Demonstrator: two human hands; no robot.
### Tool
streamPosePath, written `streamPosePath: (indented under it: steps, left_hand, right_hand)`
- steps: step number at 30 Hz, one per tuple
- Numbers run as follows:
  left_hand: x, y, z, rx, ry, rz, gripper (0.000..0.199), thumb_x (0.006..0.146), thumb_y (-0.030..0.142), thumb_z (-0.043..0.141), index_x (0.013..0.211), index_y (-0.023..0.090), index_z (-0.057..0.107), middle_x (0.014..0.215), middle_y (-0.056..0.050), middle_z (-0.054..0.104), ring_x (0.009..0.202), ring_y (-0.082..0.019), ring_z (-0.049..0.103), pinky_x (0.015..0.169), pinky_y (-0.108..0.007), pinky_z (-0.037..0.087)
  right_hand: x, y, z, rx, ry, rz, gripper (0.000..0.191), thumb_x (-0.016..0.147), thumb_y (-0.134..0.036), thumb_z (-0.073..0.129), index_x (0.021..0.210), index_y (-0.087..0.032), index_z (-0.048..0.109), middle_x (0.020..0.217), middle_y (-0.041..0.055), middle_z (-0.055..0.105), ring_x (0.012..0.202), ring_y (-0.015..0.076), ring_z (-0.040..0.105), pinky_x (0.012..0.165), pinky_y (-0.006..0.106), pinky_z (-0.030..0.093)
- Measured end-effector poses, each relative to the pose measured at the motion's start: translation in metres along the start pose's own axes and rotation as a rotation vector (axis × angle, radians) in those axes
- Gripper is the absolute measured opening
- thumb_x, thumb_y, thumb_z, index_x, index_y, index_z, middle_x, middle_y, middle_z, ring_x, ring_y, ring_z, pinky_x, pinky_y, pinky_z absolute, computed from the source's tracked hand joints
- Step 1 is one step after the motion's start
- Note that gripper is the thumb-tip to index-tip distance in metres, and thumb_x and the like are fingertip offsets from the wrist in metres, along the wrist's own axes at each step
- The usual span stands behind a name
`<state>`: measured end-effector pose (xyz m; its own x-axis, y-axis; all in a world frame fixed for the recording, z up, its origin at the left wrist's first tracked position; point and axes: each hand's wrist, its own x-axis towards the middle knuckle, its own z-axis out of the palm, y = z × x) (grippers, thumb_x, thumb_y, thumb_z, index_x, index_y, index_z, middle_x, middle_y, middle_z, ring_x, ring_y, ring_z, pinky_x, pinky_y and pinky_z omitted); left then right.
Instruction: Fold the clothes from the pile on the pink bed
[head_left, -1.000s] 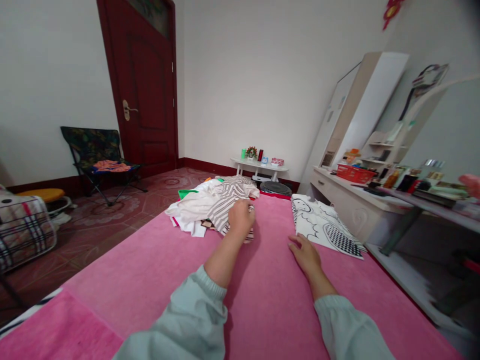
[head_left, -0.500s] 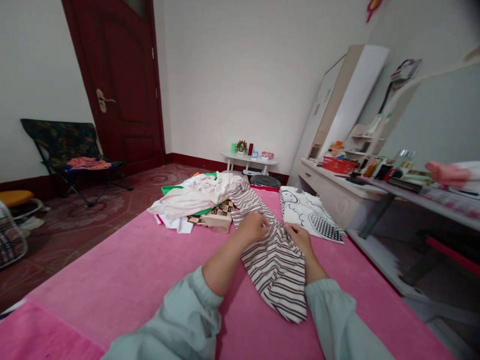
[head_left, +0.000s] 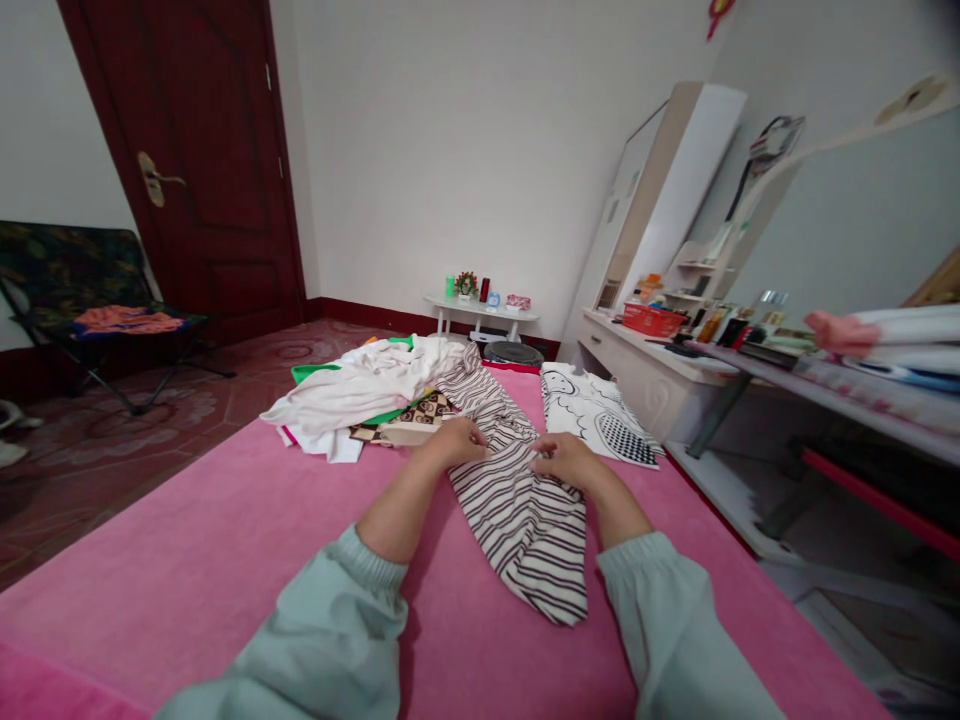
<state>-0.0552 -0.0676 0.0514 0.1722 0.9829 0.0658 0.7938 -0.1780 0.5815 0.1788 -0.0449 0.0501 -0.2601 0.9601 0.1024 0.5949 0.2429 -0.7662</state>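
Note:
A white garment with dark stripes (head_left: 525, 530) lies lengthwise on the pink bed cover (head_left: 300, 540), bunched at its middle. My left hand (head_left: 457, 443) is closed at the garment's left edge, thumb and fingers pinching the fabric. On the other side my right hand (head_left: 568, 463) pinches the cloth near the bunched part, its fingers bent inward. The garment's far end reaches up against a heap of clothes (head_left: 367, 380), with white, green and brown patterned pieces in it. To the right of the stripes lies a folded white shirt with a black print (head_left: 596, 415).
A round dark object (head_left: 514, 353) rests at the bed's far edge. Along the right stand a white dresser (head_left: 637, 365) with a red basket (head_left: 654, 319) and bottles. A folding chair (head_left: 82, 285) holding orange cloth is at the left, near a dark red door (head_left: 202, 170).
My hands have moved apart along the striped garment, the left going outward, and the bunched fabric between them is flatter. The whole view has shifted slightly to the right.

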Motion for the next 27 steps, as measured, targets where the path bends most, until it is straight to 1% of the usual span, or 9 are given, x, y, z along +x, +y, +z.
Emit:
streamPosePath:
  steps: [3,5,9,13,17,20,24,25,27]
  left_hand:
    - [0.002,-0.003,0.000,0.000,0.000,0.003,0.023,0.074,0.029,0.063,0.092,0.019,0.075,0.081,0.000,0.072,0.076,-0.014,0.063,0.067,-0.019,0.044]
    - [0.003,-0.005,0.001,0.003,-0.008,0.005,0.022,0.075,0.028,0.062,0.090,0.019,0.075,0.078,0.001,0.072,0.075,-0.014,0.063,0.067,-0.019,0.043]
    - [0.004,-0.006,0.005,0.019,-0.009,0.007,0.024,0.073,0.030,0.065,0.092,0.019,0.074,0.081,0.000,0.071,0.077,-0.015,0.063,0.068,-0.020,0.044]
    - [0.002,-0.006,0.006,0.044,-0.015,-0.007,0.045,0.064,0.033,0.073,0.106,0.017,0.070,0.087,-0.003,0.071,0.080,-0.018,0.064,0.069,-0.022,0.046]
    - [0.000,-0.003,0.003,0.087,-0.052,0.021,0.056,0.060,0.039,0.078,0.111,0.019,0.069,0.094,-0.004,0.071,0.084,-0.020,0.064,0.071,-0.023,0.046]
    - [-0.001,0.004,0.002,0.163,-0.013,0.035,0.053,0.059,0.039,0.078,0.109,0.024,0.070,0.098,-0.003,0.071,0.089,-0.021,0.064,0.074,-0.024,0.046]
    - [-0.001,0.019,0.009,0.203,0.088,0.098,0.024,0.068,0.035,0.069,0.090,0.027,0.075,0.090,-0.001,0.072,0.088,-0.021,0.064,0.076,-0.027,0.045]
    - [-0.001,0.022,0.013,0.175,0.054,0.133,0.020,0.071,0.035,0.067,0.088,0.026,0.075,0.087,-0.001,0.072,0.084,-0.020,0.064,0.073,-0.026,0.045]
    - [-0.001,0.027,0.022,0.135,-0.038,0.201,0.022,0.072,0.036,0.066,0.089,0.025,0.074,0.083,0.000,0.071,0.078,-0.019,0.064,0.068,-0.025,0.044]
  right_hand:
    - [0.004,0.001,-0.004,0.096,0.079,0.085,0.007,0.061,-0.021,0.067,0.060,-0.016,0.063,0.046,-0.0029,0.055,0.046,0.0104,0.053,0.047,0.020,0.044]
    - [0.009,0.000,-0.018,0.352,0.314,0.106,0.011,0.065,-0.026,0.066,0.063,-0.016,0.060,0.048,-0.0024,0.055,0.047,0.0117,0.056,0.048,0.022,0.048]
    - [0.014,0.005,-0.053,0.809,0.830,0.031,0.013,0.071,-0.027,0.060,0.076,-0.019,0.052,0.065,-0.0012,0.060,0.065,0.0132,0.063,0.068,0.030,0.058]
    - [0.014,0.020,-0.071,0.954,1.045,0.135,0.007,0.076,-0.020,0.043,0.083,-0.022,0.044,0.091,0.0062,0.061,0.086,0.0143,0.065,0.082,0.033,0.055]
    - [0.014,0.033,-0.072,0.888,1.048,0.221,0.009,0.080,-0.022,0.034,0.085,-0.023,0.041,0.098,0.0105,0.058,0.091,0.0166,0.064,0.080,0.032,0.056]
    - [0.013,0.032,-0.067,0.847,1.075,0.222,0.020,0.076,-0.023,0.041,0.096,-0.022,0.042,0.099,0.0079,0.056,0.088,0.0171,0.063,0.079,0.035,0.055]
    - [0.005,0.020,-0.056,0.362,1.310,0.133,0.047,0.066,-0.018,0.053,0.113,-0.019,0.046,0.120,0.0106,0.049,0.086,0.0161,0.060,0.085,0.035,0.051]
    - [0.003,0.015,-0.053,0.203,1.287,0.083,0.047,0.066,-0.017,0.054,0.113,-0.018,0.049,0.122,0.0111,0.048,0.083,0.0155,0.060,0.086,0.035,0.049]
    - [-0.001,0.006,-0.046,-0.049,1.069,-0.016,0.041,0.069,-0.018,0.054,0.110,-0.018,0.056,0.121,0.0102,0.051,0.080,0.0154,0.060,0.087,0.034,0.047]
